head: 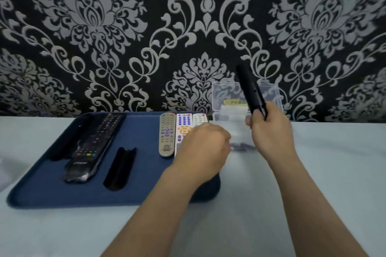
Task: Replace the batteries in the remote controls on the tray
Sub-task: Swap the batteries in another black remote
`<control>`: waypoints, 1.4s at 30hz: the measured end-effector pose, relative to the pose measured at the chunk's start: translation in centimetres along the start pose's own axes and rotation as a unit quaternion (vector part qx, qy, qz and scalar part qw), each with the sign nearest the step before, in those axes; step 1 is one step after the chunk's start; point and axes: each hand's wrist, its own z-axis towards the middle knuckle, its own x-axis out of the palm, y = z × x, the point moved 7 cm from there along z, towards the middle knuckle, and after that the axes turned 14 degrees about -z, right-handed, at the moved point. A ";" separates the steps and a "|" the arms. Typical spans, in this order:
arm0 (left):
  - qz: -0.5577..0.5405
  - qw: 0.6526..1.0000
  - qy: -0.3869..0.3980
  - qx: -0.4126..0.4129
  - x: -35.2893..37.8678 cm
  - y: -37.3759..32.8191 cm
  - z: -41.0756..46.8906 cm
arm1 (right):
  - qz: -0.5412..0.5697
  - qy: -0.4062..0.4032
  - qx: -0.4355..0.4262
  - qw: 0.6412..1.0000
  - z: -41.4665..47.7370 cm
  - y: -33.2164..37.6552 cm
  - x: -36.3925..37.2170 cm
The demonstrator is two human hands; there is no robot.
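1. Gripping the black remote (250, 92) upright in my right hand (271, 131), near the battery box (224, 95) for easy swapping.
2. My left hand (204, 144) curls over the tray (146, 185) edge; holding anything? Cannot tell.
3. Its likely back cover (120, 168) lies parked on the tray.

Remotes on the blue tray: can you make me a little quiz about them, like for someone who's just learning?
1. True or false: the right-hand grip holds a slim black remote control up off the flat blue plastic tray.
2. Which lies further left on the tray: A, the long grey remote control with purple buttons, or B, the loose curved black battery cover?
3. Fill in: the held remote leans in front of a clear plastic ____.

Key: 1 true; 2 B; 3 box.
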 end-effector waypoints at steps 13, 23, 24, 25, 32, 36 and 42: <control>0.110 0.928 0.344 -0.092 5.9 -0.9 6.3 | -0.142 0.122 -0.050 0.981 1.9 -3.3 0.1; -0.029 0.924 0.359 -0.126 7.0 -0.2 7.7 | -0.196 0.207 -0.085 0.955 1.9 -3.0 1.1; -0.035 0.925 0.355 -0.127 6.9 -0.2 7.7 | -0.195 0.215 -0.086 0.953 1.9 -3.0 1.1; -0.043 0.924 0.358 -0.130 6.9 -0.2 7.7 | -0.195 0.224 -0.085 0.951 1.9 -3.0 1.2; -0.011 0.917 0.372 -0.142 6.6 0.3 7.8 | -0.194 0.261 -0.073 0.943 1.8 -3.4 1.6; -0.043 0.921 0.356 -0.148 5.8 0.3 7.7 | -0.210 0.258 -0.082 0.940 1.8 -3.4 1.8; -0.097 0.926 0.331 -0.153 3.8 0.4 7.2 | -0.199 0.257 -0.098 0.941 1.4 -3.1 1.8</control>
